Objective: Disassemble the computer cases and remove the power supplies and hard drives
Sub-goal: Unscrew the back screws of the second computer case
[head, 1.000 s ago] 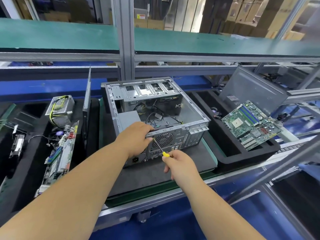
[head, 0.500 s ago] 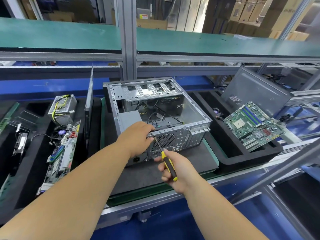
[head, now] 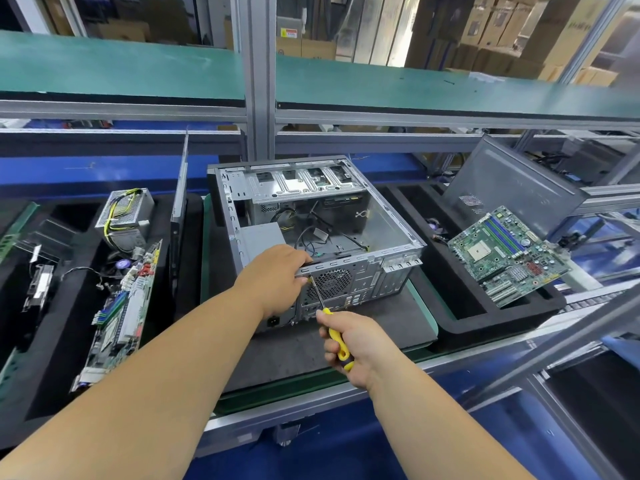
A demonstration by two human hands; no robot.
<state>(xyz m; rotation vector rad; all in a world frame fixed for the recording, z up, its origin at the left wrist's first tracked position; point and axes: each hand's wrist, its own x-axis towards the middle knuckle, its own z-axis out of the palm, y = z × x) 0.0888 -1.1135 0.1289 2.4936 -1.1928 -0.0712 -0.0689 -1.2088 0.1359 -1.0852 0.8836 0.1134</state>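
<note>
The case (head: 322, 237) is lying open-side up on the mat (head: 381, 327), its long axis running away from the person, rear panel nearest. The left hand (head: 273, 278) is gripping its rear top edge; the right hand (head: 353, 344) is clenching a screwdriver (head: 337, 341), tip probably seated on a rear screw. Stiff, heavy steel with sharp-looking edges, it is best held by the frame rails.

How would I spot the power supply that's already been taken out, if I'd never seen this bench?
Start at the open computer case in the middle of the bench and look left, past the upright side panel, to the black foam tray. At its far end stands the removed power supply: a silver metal box with perforated walls, unlike the flat green circuit board beside it, with yellow and black wires bundled on top.
</note>
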